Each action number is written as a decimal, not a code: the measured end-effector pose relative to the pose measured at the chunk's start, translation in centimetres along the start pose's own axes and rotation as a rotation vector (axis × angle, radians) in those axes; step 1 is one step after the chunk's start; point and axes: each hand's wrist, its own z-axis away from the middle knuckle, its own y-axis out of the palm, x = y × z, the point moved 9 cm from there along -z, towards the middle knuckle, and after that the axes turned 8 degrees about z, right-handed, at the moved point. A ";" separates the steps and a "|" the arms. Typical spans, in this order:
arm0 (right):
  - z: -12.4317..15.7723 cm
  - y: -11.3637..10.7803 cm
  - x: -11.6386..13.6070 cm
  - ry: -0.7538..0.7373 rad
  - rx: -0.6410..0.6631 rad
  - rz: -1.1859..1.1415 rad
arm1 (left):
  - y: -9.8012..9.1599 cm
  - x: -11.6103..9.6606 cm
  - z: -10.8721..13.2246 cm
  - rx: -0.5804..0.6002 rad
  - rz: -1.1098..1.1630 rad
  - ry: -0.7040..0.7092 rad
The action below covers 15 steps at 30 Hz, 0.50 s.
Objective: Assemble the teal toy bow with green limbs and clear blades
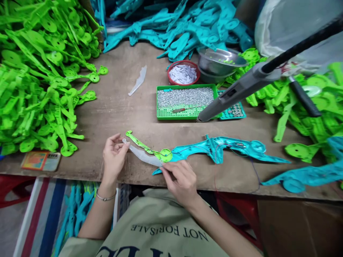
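My left hand [115, 153] pinches the left end of a curved, translucent white plastic piece [146, 157]. At its other end, the fingers of my right hand [182, 178] are closed on the same piece. The piece lies along a narrow green plastic arm [142, 145] with a round disc end. That disc meets the left part of a long blue plastic bow-shaped body [193, 150], which rests on the table. Thin red and dark wires run along the blue body and hang over the table edge. My right fingers hide part of the blue tip below the disc.
Green parts [40, 71] pile up at left, blue parts [182, 28] at the back. A green tray [184, 116] of small metal pieces holds a screwdriver [184, 110]. Beside it are a red basket [183, 82], a metal bowl [222, 60] and an overhanging grey tool [233, 91].
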 end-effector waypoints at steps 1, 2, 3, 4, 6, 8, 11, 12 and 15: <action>0.0 0.1 0.1 -0.014 0.001 0.006 | 0.1 0.2 -0.1 0.004 0.013 -0.008; 0.1 0.1 0.1 -0.026 0.004 0.011 | 0.1 0.3 -0.2 0.005 0.023 -0.014; 0.2 0.2 0.2 -0.037 0.010 0.015 | 0.1 0.4 -0.3 0.005 0.030 -0.018; 0.3 0.3 0.4 -0.047 0.016 0.017 | 0.1 0.5 -0.3 0.001 0.034 -0.021; 0.5 0.4 0.5 -0.060 0.021 0.019 | 0.0 0.7 -0.3 -0.003 0.040 -0.028; 0.6 0.5 0.5 -0.058 0.016 0.022 | 0.1 0.9 -0.4 -0.001 0.042 -0.029; 0.5 0.7 0.3 -0.041 0.016 0.019 | 0.3 1.0 -0.7 0.011 0.033 -0.012; 0.4 0.8 0.3 -0.038 0.021 0.019 | 0.3 1.1 -0.8 0.016 0.027 -0.007; 0.3 1.0 0.2 -0.039 0.037 0.026 | 0.5 1.4 -1.0 0.030 0.014 -0.006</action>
